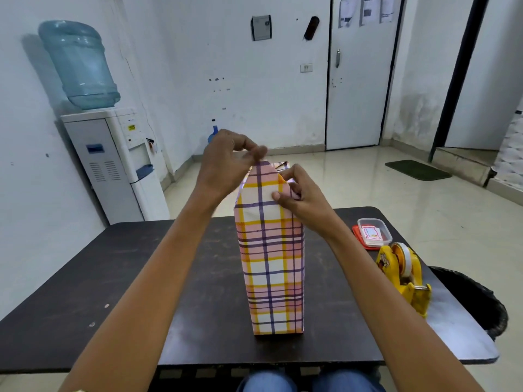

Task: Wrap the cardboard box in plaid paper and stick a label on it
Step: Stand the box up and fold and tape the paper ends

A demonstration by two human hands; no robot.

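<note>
A tall box point(270, 264) stands upright on the dark table point(113, 292), covered in pink, yellow and purple plaid paper. At its top the paper is folded into a tapering flap point(261, 179). My left hand point(226, 162) pinches the tip of that flap between thumb and fingertips. My right hand point(297, 193) grips the folded paper at the top right edge, thumb pressed on the near face. A clear small container with labels point(373, 232) sits on a red lid at the table's right.
A yellow tape dispenser point(404, 275) stands near the table's right edge. A black bin point(475, 301) sits beside the table on the right. A water cooler point(113, 159) stands against the left wall. My knees point(308, 381) show under the near edge.
</note>
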